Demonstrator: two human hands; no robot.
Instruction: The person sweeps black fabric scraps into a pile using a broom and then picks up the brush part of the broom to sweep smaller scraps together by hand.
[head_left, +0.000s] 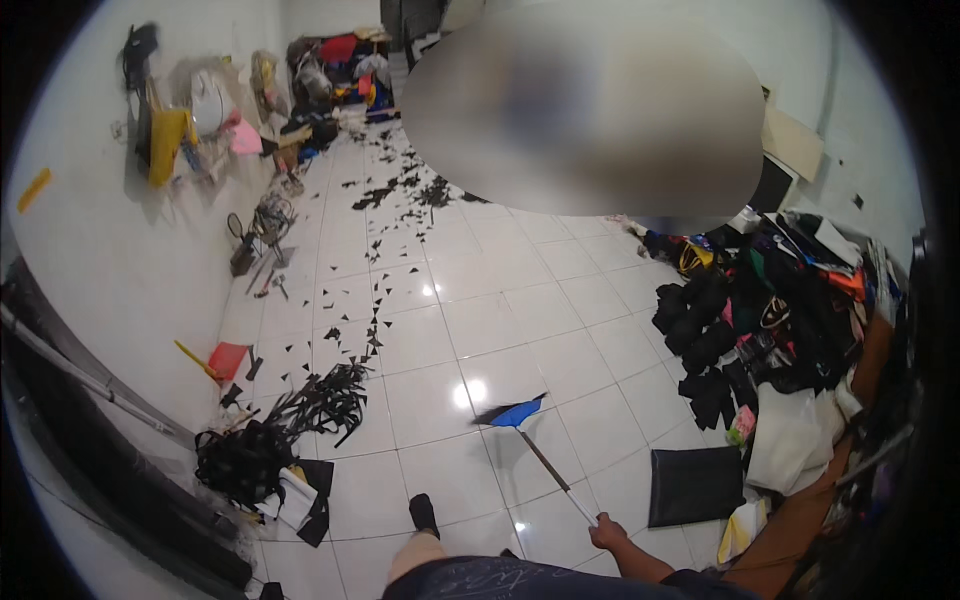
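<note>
My right hand [605,532] is closed around the lower end of a long broom handle [545,461], at the lower middle right. The handle slants away to the left, up to a blue broom head [517,412] with dark bristles. The bristles are over the white tiled floor [430,350]; whether they touch it I cannot tell. Left of the broom lies a heap of black strips [320,405], with small black scraps [378,290] trailing off toward the far end. My left hand is not in view.
A red dustpan [228,360] lies by the left wall. Piled dark cloth [770,310] and a flat black piece [696,487] lie along the right. Bags [170,145] hang on the left wall. My foot in a black sock [423,513] is at the lower middle. A large area at the back is blurred.
</note>
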